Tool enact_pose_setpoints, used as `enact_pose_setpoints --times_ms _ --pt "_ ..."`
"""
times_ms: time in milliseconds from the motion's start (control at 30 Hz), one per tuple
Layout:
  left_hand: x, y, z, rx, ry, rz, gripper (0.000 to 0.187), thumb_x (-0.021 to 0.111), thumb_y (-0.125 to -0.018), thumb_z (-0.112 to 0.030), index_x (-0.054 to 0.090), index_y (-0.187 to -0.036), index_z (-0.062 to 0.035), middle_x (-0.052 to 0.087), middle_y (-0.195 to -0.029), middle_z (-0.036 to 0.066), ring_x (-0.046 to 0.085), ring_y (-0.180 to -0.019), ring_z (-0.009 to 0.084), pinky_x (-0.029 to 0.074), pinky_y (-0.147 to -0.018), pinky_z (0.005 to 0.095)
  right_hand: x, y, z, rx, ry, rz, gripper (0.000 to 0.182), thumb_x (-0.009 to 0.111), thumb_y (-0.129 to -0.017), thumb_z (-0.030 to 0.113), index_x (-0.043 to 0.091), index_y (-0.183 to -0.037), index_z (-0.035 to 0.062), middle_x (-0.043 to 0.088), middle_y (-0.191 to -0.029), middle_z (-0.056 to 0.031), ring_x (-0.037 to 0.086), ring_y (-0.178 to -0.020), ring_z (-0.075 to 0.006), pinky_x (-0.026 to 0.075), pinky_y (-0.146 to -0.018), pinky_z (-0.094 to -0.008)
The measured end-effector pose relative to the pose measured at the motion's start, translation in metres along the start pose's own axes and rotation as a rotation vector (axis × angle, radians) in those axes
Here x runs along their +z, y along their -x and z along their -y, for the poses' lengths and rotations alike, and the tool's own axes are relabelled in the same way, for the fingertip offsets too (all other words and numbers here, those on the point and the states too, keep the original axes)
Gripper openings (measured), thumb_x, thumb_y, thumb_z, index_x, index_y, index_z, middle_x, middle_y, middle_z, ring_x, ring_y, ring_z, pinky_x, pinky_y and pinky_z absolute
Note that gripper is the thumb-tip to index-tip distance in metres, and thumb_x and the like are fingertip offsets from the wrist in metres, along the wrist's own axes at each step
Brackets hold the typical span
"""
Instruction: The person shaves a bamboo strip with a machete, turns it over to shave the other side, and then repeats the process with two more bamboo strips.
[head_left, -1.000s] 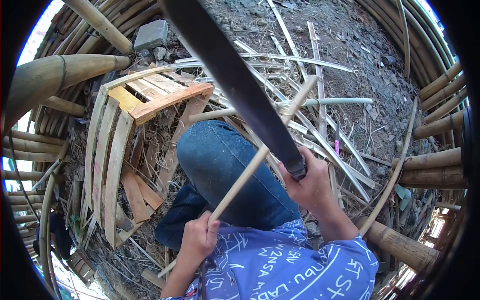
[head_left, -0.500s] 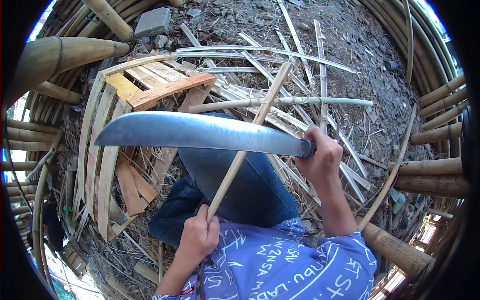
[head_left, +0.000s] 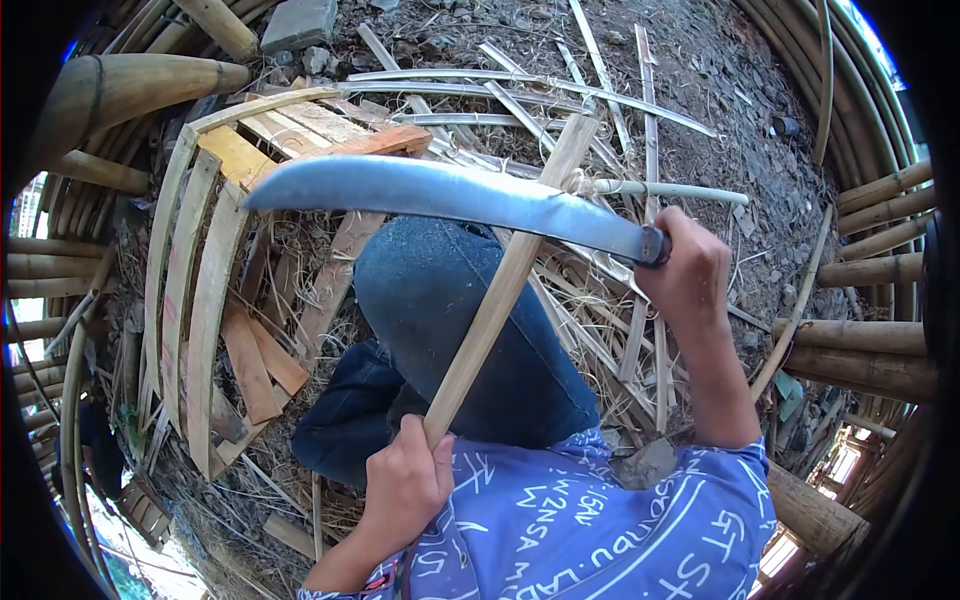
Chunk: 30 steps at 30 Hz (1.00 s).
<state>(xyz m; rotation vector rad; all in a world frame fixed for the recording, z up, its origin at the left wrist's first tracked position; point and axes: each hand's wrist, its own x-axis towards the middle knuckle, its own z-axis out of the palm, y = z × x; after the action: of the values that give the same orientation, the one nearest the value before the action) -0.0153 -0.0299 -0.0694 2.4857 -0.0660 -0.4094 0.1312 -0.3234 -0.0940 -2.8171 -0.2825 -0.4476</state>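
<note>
My left hand is closed round the lower end of a pale bamboo strip, which slants up and away to the right over my bent knee. In my right hand is the handle of a machete. Its broad blade points left and lies across the strip's upper part. Curled shavings show at the strip, just above the blade.
A wooden crate stands at my left. Loose bamboo strips and shavings litter the ground ahead. A grey block lies at the top left. Bamboo poles line both sides.
The machete and my right hand have moved up the strip, away from me and to the right. Shavings now bunch above the blade. My left hand still grips the strip's lower end.
</note>
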Motion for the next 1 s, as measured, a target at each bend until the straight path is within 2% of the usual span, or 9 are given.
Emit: enact_pose_setpoints --times_ms 133,200,333,400,467,533,733,800,1000 --pt "-0.002 -0.002 -0.001 -0.001 -0.030 0.046 0.024 0.059 -0.091 -0.017 0.045 -0.090 0.0026 0.055 -0.058 0.019 0.059 -0.051 0.0379 0.047 -0.045 0.0433 -0.011 0.011 0.026 -0.067 -0.213 0.171 0.021 0.068 -0.065 -0.001 0.056 -0.082 0.0031 0.060 -0.070 -0.0153 0.062 -0.064 -0.0334 0.048 -0.058 -0.0433" --pt "-0.003 0.000 0.003 0.008 -0.023 0.052 0.024 0.059 -0.091 -0.017 0.045 -0.090 0.0027 0.055 -0.057 0.019 0.059 -0.051 0.0377 0.047 -0.045 0.0431 -0.012 0.010 0.016 -0.046 -0.288 0.152 0.023 0.072 -0.063 0.002 0.057 -0.081 0.0030 0.060 -0.071 -0.0159 0.061 -0.066 -0.0346 0.048 -0.059 -0.0438" --pt "-0.002 0.001 0.005 0.007 0.024 0.040 0.024 0.059 -0.090 -0.017 0.045 -0.091 0.0031 0.055 -0.058 0.019 0.060 -0.051 0.0379 0.047 -0.045 0.0430 -0.006 -0.007 -0.029 -0.007 0.057 0.047 0.020 0.074 -0.064 0.008 0.057 -0.074 0.0034 0.061 -0.065 -0.0127 0.062 -0.060 -0.0316 0.048 -0.055 -0.0399" --pt "-0.003 0.000 0.003 -0.005 0.035 0.024 0.024 0.059 -0.090 -0.017 0.045 -0.091 0.0032 0.055 -0.058 0.019 0.059 -0.052 0.0381 0.047 -0.045 0.0431 -0.014 -0.006 -0.027 0.033 0.030 0.124 0.020 0.073 -0.065 0.009 0.057 -0.075 0.0026 0.061 -0.063 -0.0133 0.062 -0.059 -0.0317 0.049 -0.055 -0.0396" --pt "-0.005 -0.001 0.002 -0.023 0.039 0.051 0.023 0.059 -0.091 -0.016 0.045 -0.091 0.0025 0.055 -0.059 0.020 0.059 -0.052 0.0383 0.047 -0.046 0.0433 -0.027 -0.002 -0.011 0.097 -0.224 0.336 0.019 0.072 -0.066 0.009 0.057 -0.075 0.0020 0.061 -0.065 -0.0152 0.063 -0.061 -0.0327 0.050 -0.056 -0.0394" --pt "-0.004 -0.003 0.002 -0.018 0.046 0.043 0.023 0.059 -0.091 -0.016 0.045 -0.090 0.0022 0.055 -0.059 0.020 0.059 -0.052 0.0383 0.047 -0.046 0.0434 -0.027 0.011 -0.003 0.000 -0.338 0.442 0.019 0.071 -0.064 0.004 0.060 -0.079 0.0013 0.058 -0.063 -0.0149 0.062 -0.055 -0.0310 0.048 -0.055 -0.0364" --pt "-0.006 -0.004 0.002 0.001 0.044 0.028 0.022 0.059 -0.091 -0.016 0.045 -0.088 0.0011 0.054 -0.058 0.019 0.059 -0.052 0.0378 0.047 -0.046 0.0432 -0.020 0.005 -0.009 -0.032 -0.088 0.318 0.020 0.069 -0.062 0.007 0.059 -0.078 0.0019 0.059 -0.061 -0.0169 0.063 -0.058 -0.0352 0.050 -0.056 -0.0401" --pt "-0.006 -0.002 0.003 -0.016 0.040 0.015 0.022 0.059 -0.091 -0.016 0.046 -0.088 0.0010 0.054 -0.058 0.018 0.059 -0.052 0.0376 0.046 -0.046 0.0431 -0.014 0.010 0.002 0.192 -0.382 0.408 0.018 0.068 -0.065 0.006 0.060 -0.080 0.0011 0.060 -0.062 -0.0180 0.064 -0.059 -0.0362 0.051 -0.057 -0.0396" --pt "-0.001 0.001 0.011 0.038 0.056 -0.010 0.025 0.060 -0.092 -0.020 0.046 -0.085 -0.0001 0.053 -0.057 0.017 0.059 -0.050 0.0360 0.045 -0.044 0.0412 0.004 0.008 -0.009 0.074 -0.242 0.304 0.017 0.068 -0.066 0.004 0.058 -0.079 -0.0005 0.057 -0.059 -0.0176 0.063 -0.058 -0.0355 0.048 -0.054 -0.0367"
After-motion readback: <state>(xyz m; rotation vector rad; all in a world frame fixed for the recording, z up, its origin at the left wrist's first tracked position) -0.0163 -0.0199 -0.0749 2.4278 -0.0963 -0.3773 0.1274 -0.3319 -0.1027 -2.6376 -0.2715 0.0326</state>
